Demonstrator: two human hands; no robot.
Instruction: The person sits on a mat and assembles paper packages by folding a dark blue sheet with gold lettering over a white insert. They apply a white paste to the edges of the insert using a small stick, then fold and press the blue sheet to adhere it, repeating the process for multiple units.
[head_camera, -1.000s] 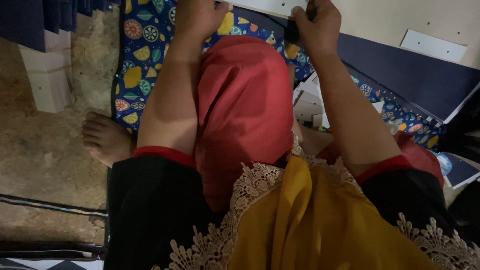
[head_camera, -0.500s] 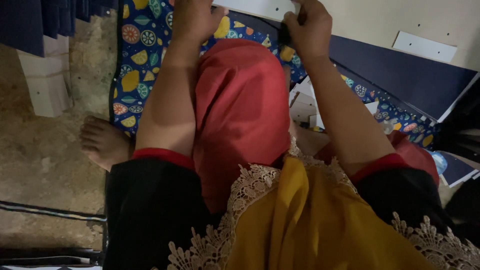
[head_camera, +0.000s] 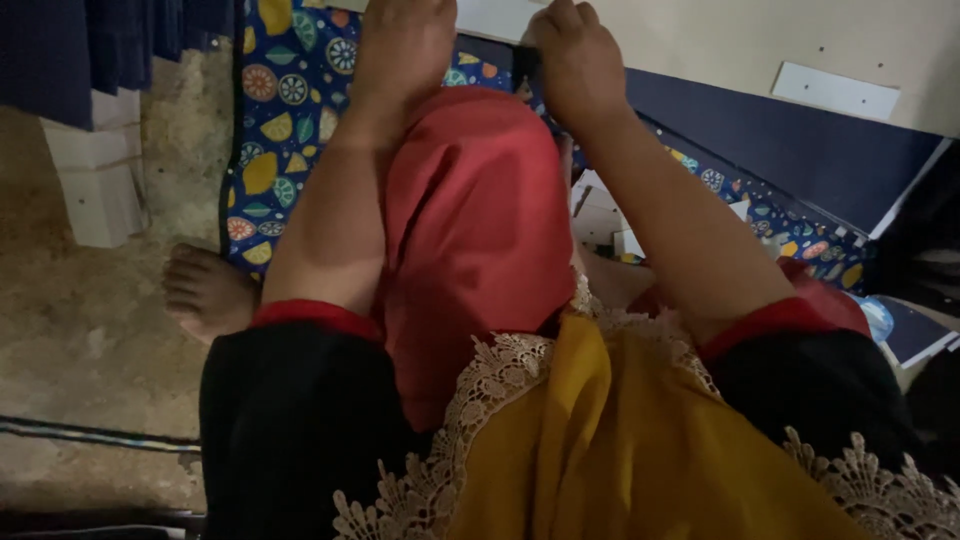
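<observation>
The left hand (head_camera: 405, 45) and the right hand (head_camera: 575, 65) both pinch the lower edge of a white sheet of paper (head_camera: 495, 18) at the frame's top, above a raised red-clad knee (head_camera: 470, 230) and a fruit-patterned blue mat (head_camera: 290, 110).

Fruit-patterned blue mat (head_camera: 285, 120), white boxes (head_camera: 98, 178), dark blue board (head_camera: 800, 150)
</observation>
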